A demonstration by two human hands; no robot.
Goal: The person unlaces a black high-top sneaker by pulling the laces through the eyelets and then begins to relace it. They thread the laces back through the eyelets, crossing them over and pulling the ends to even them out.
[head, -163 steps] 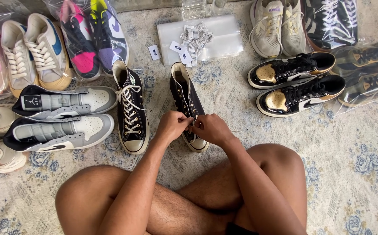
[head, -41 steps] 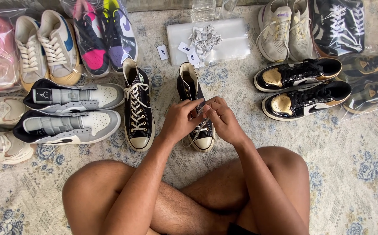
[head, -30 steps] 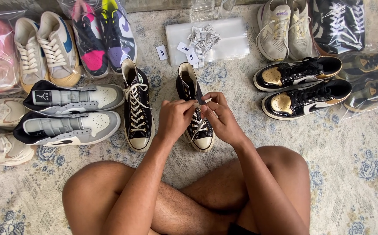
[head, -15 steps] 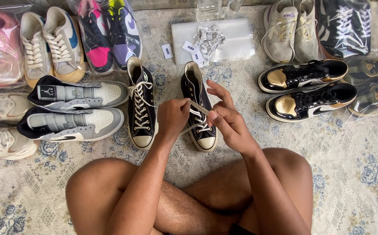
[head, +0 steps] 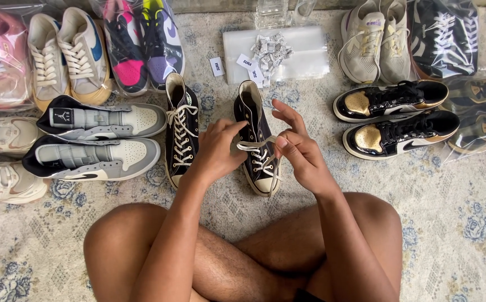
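A black high-top sneaker (head: 252, 126) with cream laces stands on the rug in front of my crossed legs. My left hand (head: 217, 150) pinches one lace end at the sneaker's left side. On the other side, my right hand (head: 299, 148) holds the other lace end, fingers partly spread. The lace (head: 259, 144) stretches between both hands across the shoe, and a loose end hangs over the toe cap. The matching black high-top (head: 180, 131) stands just left of it, fully laced.
Grey and white high-tops (head: 94, 140) lie at left, with bagged sneakers (head: 75, 50) behind. Black and gold sneakers (head: 394, 120) sit at right beside more bagged shoes (head: 480, 112). A clear bag with paper tags (head: 276, 53) lies beyond, on the patterned rug (head: 455, 223).
Over the past seconds my hands have worked the lace on the right high-top, shifting from the toe end up toward the middle eyelets; the view has tilted slightly.
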